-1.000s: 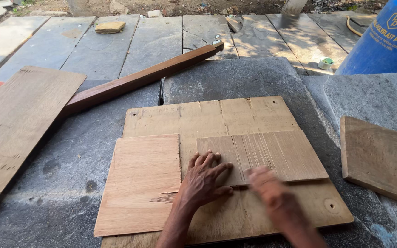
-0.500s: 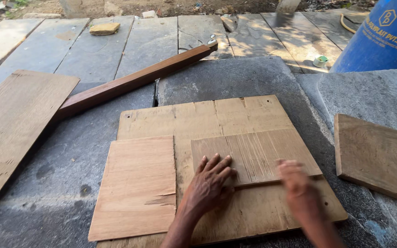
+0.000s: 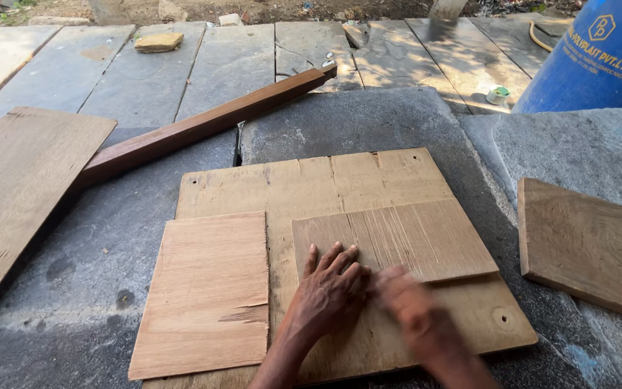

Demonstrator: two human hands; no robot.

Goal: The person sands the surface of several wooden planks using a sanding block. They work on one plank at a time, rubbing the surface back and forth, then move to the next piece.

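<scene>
Flat, fingers spread, left hand pins the thin ply sheet at frame centre; blurred right hand unreadable. Light, bendy; lift by edges.

Pale, matt plywood board with 2 thinner veneer sheets on top, grain rough and one edge splintered; a darker, smoother hardwood beam lies on grey, pitted stone slabs beside a glossy blue plastic drum.
</scene>
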